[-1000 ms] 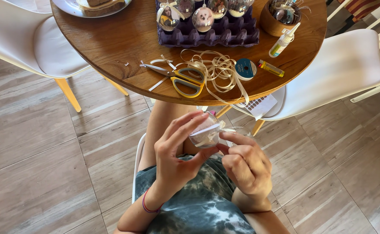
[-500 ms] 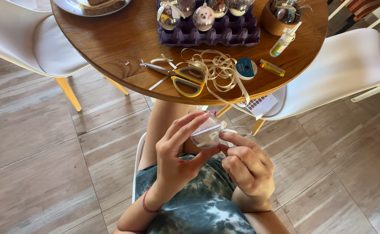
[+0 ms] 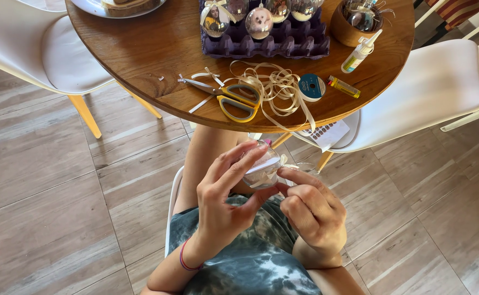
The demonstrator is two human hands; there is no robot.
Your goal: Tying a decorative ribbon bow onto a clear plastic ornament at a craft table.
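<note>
The clear ornament ball (image 3: 262, 166) sits in the person's lap area, below the table edge, clamped in the left hand (image 3: 225, 202): thumb underneath, fingers curled over the top. The right hand (image 3: 311, 210) touches it from the other side, thumb and forefinger pinched together on a bit of pale ribbon at its end (what lies inside the ball is hard to make out).

Above the grip, the round wooden table (image 3: 157, 49) carries yellow-handled scissors (image 3: 231, 98), a loose tangle of cream ribbon (image 3: 275, 87), a blue spool (image 3: 311, 87), a small glue bottle (image 3: 359, 52) and a purple egg tray (image 3: 283, 41) holding finished balls. White chairs stand on either side, over a wood-look tile floor (image 3: 42, 191). The table's far side is cut off by the frame.
</note>
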